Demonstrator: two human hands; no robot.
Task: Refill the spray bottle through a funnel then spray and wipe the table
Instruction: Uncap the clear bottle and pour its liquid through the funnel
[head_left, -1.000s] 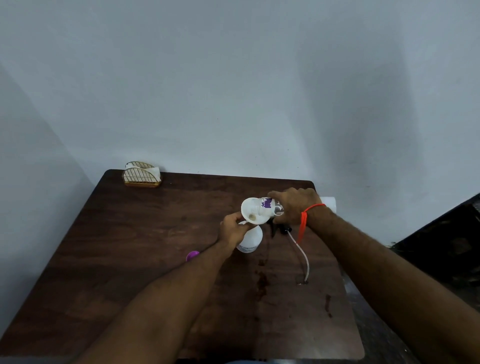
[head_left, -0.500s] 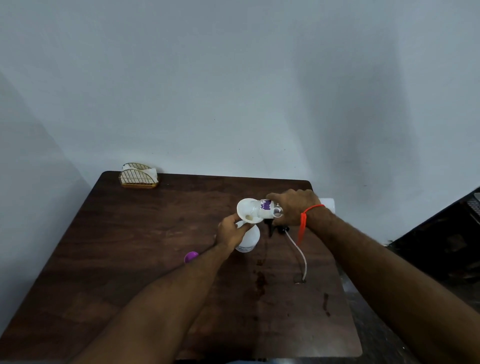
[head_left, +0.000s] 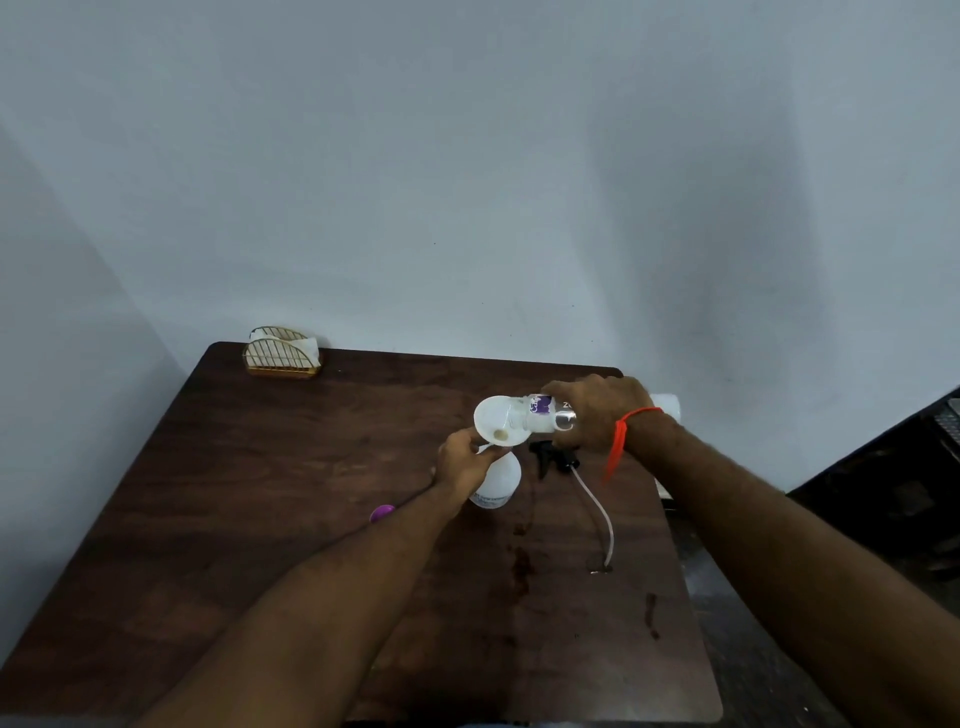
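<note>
Two hands at work over a dark wooden bench (head_left: 291, 499) that stands against a pale wall (head_left: 467, 182). Several dark stains on the wood near the right edge.

Right hand (head_left: 597, 413), red string (head_left: 615, 447) on the wrist, is curled around a small clear refill bottle (head_left: 543, 413) with a purple label. The bottle lies tipped on its side, mouth over the rim of a white funnel (head_left: 496, 420).

Left hand (head_left: 462, 462) pinches the near edge of the funnel between thumb and fingers. The funnel sits in the neck of the white spray bottle (head_left: 498, 480), which stands upright on the bench toward the far right, partly hidden behind the left hand.

A wire napkin holder (head_left: 281, 353), gold-coloured, with white napkins in it, stands at the far left corner, well apart from the rest.

A white roll (head_left: 667, 405) shows beyond the right wrist at the bench's far right corner, mostly hidden.

The black spray trigger head (head_left: 553, 458) lies on the bench just right of the spray bottle, its thin tube (head_left: 597, 512) trailing toward the viewer.

A purple cap (head_left: 382, 513) lies on the bench just beside the left forearm.
</note>
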